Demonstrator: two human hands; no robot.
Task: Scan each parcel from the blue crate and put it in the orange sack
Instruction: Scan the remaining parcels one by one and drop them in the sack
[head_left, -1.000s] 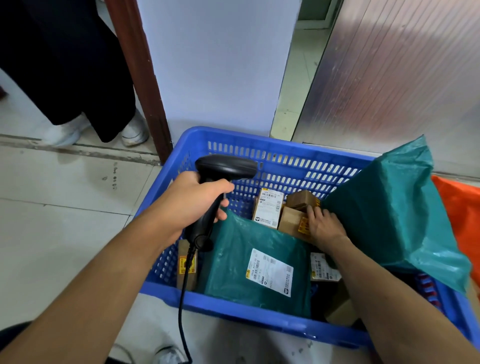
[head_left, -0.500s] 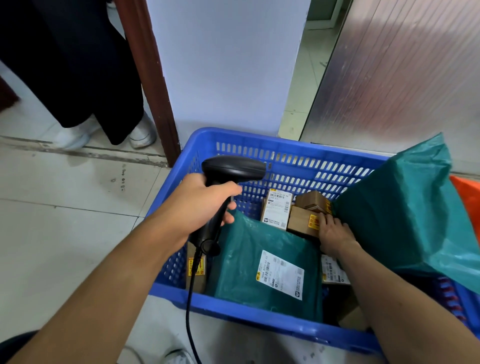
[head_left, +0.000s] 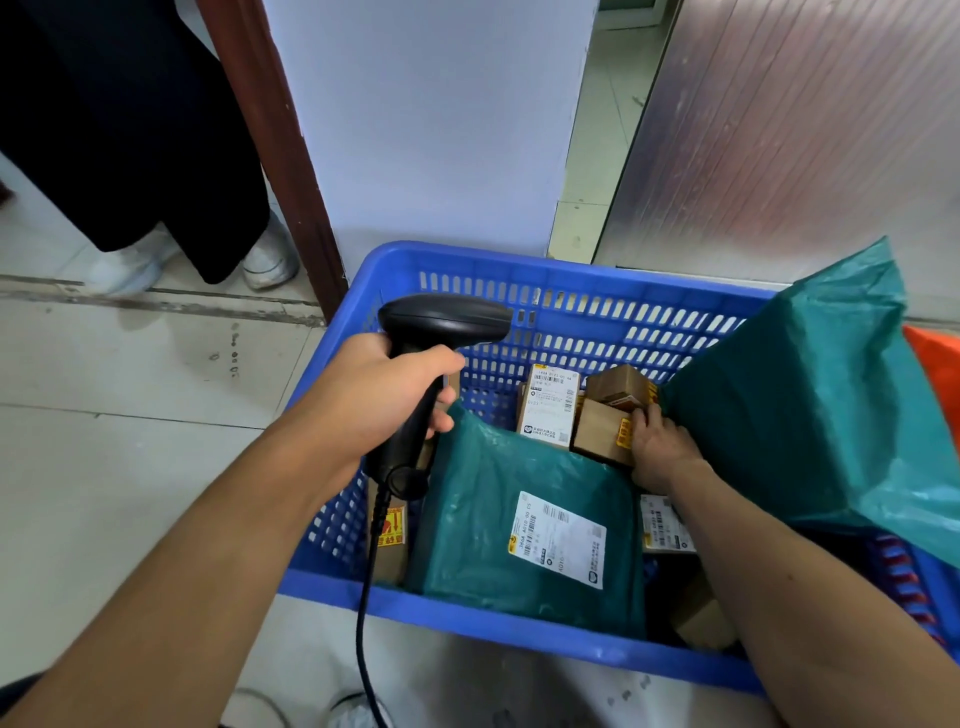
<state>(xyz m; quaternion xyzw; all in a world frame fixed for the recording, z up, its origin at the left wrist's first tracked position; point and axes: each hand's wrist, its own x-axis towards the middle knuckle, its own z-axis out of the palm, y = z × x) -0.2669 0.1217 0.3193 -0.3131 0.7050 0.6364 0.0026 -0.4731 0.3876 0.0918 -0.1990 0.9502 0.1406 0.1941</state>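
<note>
The left hand (head_left: 384, 400) holds a black scanner (head_left: 447, 325) above the left end of the blue crate (head_left: 519, 260), its grip wrapped tight round the handle, and the cable (head_left: 363, 597) hangs down over the near rim. The right hand (head_left: 660, 447) reaches into the crate, its grip bent over the right edge of a brown box (head_left: 600, 431), thumb hidden. A white-labelled box (head_left: 550, 405) stands just left of it. A green bag (head_left: 478, 519) lies flat in the crate, label up. A bigger green bag (head_left: 805, 405) leans over the right side. The orange sack (head_left: 940, 374) shows at the right edge, beside the crate.
</note>
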